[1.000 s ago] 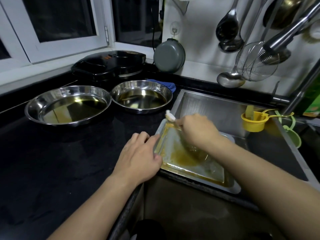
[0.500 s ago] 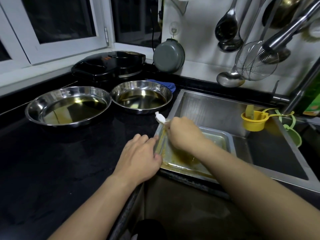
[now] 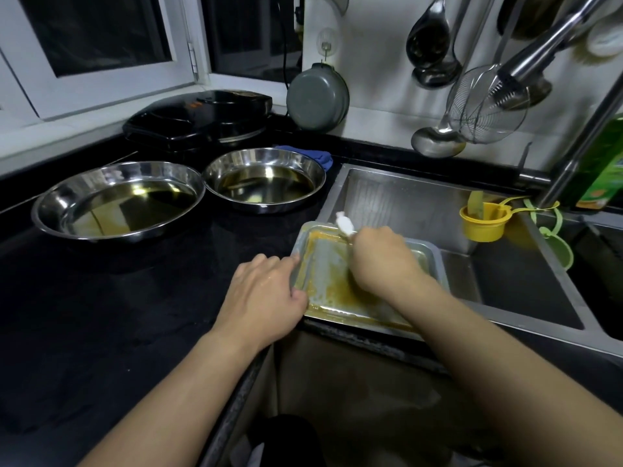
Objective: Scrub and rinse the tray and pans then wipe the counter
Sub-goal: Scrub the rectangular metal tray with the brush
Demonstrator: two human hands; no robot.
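Left hand [image 3: 266,294] gripped the tray's [image 3: 323,264] near-left rim, steadying it over the sink [image 3: 404,197] while right hand [image 3: 381,257] clutched a white-handled brush [image 3: 344,224], scrubbing.

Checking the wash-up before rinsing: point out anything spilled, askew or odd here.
Nothing is spilled or broken. The tray sits askew, propped over the sink's near corner, steadied by the left hand, and smeared with yellow-brown residue. Both round pans on the counter hold oily liquid.
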